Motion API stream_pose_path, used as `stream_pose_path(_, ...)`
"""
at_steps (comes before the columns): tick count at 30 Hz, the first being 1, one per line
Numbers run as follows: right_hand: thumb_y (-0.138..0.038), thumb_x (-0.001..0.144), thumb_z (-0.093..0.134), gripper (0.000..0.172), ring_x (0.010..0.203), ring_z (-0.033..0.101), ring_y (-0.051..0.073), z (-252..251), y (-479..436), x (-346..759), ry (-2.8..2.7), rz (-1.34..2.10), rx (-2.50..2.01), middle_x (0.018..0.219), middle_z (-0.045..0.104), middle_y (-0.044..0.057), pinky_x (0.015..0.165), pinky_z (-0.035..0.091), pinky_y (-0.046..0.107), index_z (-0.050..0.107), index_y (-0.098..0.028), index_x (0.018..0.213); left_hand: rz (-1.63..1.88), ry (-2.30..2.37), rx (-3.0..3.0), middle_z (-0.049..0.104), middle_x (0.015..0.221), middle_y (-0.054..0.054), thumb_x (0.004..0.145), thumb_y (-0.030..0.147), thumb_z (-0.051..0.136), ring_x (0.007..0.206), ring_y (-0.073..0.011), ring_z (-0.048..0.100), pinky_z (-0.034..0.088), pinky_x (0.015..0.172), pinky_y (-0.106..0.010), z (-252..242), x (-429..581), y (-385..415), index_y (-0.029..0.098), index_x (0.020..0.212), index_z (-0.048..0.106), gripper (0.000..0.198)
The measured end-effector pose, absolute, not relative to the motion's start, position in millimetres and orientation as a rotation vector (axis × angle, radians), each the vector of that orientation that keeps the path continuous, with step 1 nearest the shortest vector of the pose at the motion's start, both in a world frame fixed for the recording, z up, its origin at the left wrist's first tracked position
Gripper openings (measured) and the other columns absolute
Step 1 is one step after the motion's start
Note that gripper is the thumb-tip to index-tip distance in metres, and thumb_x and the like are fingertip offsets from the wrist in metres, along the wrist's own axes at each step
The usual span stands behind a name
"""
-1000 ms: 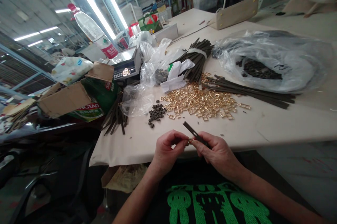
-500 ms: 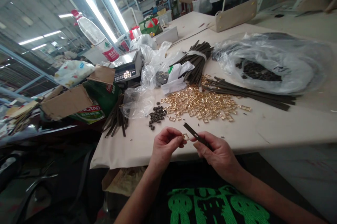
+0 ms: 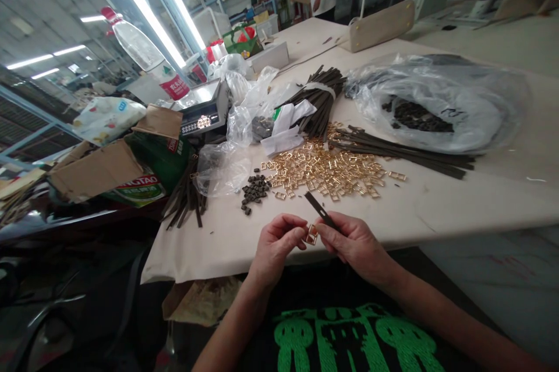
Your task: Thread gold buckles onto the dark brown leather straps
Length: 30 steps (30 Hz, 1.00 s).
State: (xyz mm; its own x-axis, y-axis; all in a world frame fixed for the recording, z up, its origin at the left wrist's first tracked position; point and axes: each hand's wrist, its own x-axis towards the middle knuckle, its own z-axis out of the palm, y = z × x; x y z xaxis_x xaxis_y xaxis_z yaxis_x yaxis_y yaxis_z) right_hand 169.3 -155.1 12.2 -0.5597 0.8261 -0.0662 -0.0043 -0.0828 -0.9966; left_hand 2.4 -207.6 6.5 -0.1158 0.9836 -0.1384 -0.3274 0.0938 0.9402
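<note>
Near edge of a white cloth-covered worktable (image 3: pixel 458 203), just in front of a loose pile of small gold rectangular buckles (image 3: pixel 332 168): both hands close together, fingertips almost meeting. Left hand (image 3: pixel 275 244) with thumb and forefinger narrowed to a pinch on one small gold metal buckle (image 3: pixel 311 234). Right hand (image 3: pixel 351 241) curled tight around a thin dark brown leather strap (image 3: pixel 318 209), free end pointing up and away toward the pile, lower part hidden in the fist. Held buckle just beside the strap, at the right thumb tip; touching or not, impossible to tell.

Left of the pile, a small heap of dark brown loops (image 3: pixel 253 190). Right of the pile and up against it, long loose dark straps (image 3: pixel 402 153) laid flat. Behind the pile, a tied bundle of dark straps (image 3: pixel 321 101) with crumpled white paper beside it. Behind and right of the pile, a big clear plastic bag (image 3: pixel 458 104) with dark pieces inside. Behind and left of the pile, a grey digital scale (image 3: pixel 201 110); farther left, an open brown cardboard box (image 3: pixel 96 165).
</note>
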Motion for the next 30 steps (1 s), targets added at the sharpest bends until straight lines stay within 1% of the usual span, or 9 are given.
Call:
stream_pose_path(4, -0.051, 0.089, 0.059, 0.036, 0.047, 0.038, 0.008, 14.8, -152.3, 171.3, -1.677, 1.683, -0.884, 0.056, 0.047, -0.005, 0.042, 0.029, 0.020, 0.061, -0.019, 0.074, 1.258, 1.020, 0.829, 0.070, 0.071, -0.003, 0.074, 0.033, 0.080, 0.062, -0.0109, 0.060, 0.046, 0.059, -0.021, 7.4, -1.1, -202.5, 0.015, 0.084, 0.070, 0.023)
stream_pose_path(8, -0.048, 0.091, 0.058, 0.034, 0.047, 0.035, 0.007, 15.4, -145.9, 172.1, -1.703, 1.728, -0.814, 0.056, 0.045, -0.006, 0.041, 0.027, 0.020, 0.060, -0.019, 0.074, 1.196, 0.928, 0.814, 0.069, 0.073, -0.004, 0.074, 0.033, 0.080, 0.066, -0.0128, 0.063, 0.046, 0.055, -0.019, 8.2, -5.9, -197.2, 0.014, 0.090, 0.070, 0.027)
stream_pose_path(12, -0.049, 0.091, 0.059, 0.035, 0.047, 0.037, 0.008, 16.0, -141.9, 169.2, -1.711, 1.715, -0.739, 0.056, 0.046, -0.006, 0.043, 0.029, 0.020, 0.062, -0.018, 0.074, 1.151, 0.866, 0.751, 0.068, 0.073, -0.004, 0.068, 0.037, 0.084, 0.064, -0.0128, 0.065, 0.045, 0.050, -0.017, 6.5, -8.1, -193.5, 0.014, 0.093, 0.069, 0.037)
stream_pose_path(18, -0.036, 0.093, 0.057, 0.023, 0.052, 0.044, 0.010, 14.9, -143.2, 169.2, -1.779, 1.352, -0.782, 0.057, 0.049, -0.005, 0.049, 0.035, 0.022, 0.065, -0.018, 0.080, 1.161, 0.921, 0.624, 0.069, 0.079, -0.004, 0.066, 0.041, 0.084, 0.059, -0.0113, 0.065, 0.044, 0.047, -0.016, 2.1, -1.6, -199.5, 0.014, 0.091, 0.067, 0.041)
stream_pose_path(21, -0.033, 0.094, 0.056, 0.021, 0.053, 0.048, 0.011, 15.3, -144.7, 171.2, -1.874, 1.114, -0.816, 0.060, 0.053, -0.004, 0.052, 0.037, 0.023, 0.064, -0.019, 0.081, 1.322, 1.071, 0.645, 0.065, 0.071, 0.000, 0.069, 0.037, 0.083, 0.054, -0.0078, 0.059, 0.040, 0.045, -0.015, 0.9, 1.3, -203.5, 0.015, 0.087, 0.067, 0.033)
stream_pose_path(24, -0.032, 0.096, 0.054, 0.021, 0.059, 0.054, 0.012, 15.4, -145.7, 171.9, -2.056, 0.972, -0.788, 0.066, 0.060, -0.002, 0.057, 0.039, 0.023, 0.065, -0.019, 0.083, 1.391, 1.187, 0.805, 0.063, 0.069, 0.001, 0.070, 0.032, 0.082, 0.055, -0.0070, 0.056, 0.041, 0.049, -0.016, 6.0, -0.6, -204.8, 0.016, 0.087, 0.068, 0.027)
stream_pose_path(26, -0.032, 0.097, 0.052, 0.021, 0.062, 0.058, 0.013, 14.6, -145.8, 171.8, -2.175, 0.922, -0.755, 0.069, 0.063, 0.000, 0.059, 0.040, 0.023, 0.065, -0.019, 0.086, 1.350, 1.221, 0.942, 0.065, 0.073, 0.000, 0.070, 0.031, 0.082, 0.061, -0.0086, 0.057, 0.046, 0.057, -0.019, 12.5, -3.6, -204.8, 0.015, 0.086, 0.069, 0.026)
stream_pose_path(28, -0.032, 0.098, 0.050, 0.023, 0.062, 0.058, 0.014, 13.6, -145.3, 171.6, -2.260, 0.881, -0.745, 0.069, 0.064, 0.000, 0.058, 0.039, 0.024, 0.065, -0.019, 0.085, 1.292, 1.253, 1.078, 0.066, 0.076, -0.002, 0.072, 0.031, 0.081, 0.067, -0.0111, 0.058, 0.049, 0.064, -0.023, 18.7, -6.8, -204.8, 0.015, 0.084, 0.069, 0.023)
stream_pose_path(30, -0.033, 0.098, 0.048, 0.027, 0.060, 0.057, 0.014, 12.7, -144.4, 171.4, -2.300, 0.855, -0.767, 0.067, 0.062, 0.000, 0.057, 0.037, 0.024, 0.063, -0.019, 0.081, 1.233, 1.305, 1.215, 0.067, 0.078, -0.003, 0.075, 0.029, 0.078, 0.070, -0.0127, 0.059, 0.049, 0.066, -0.024, 22.1, -9.1, -205.3, 0.016, 0.084, 0.070, 0.019)
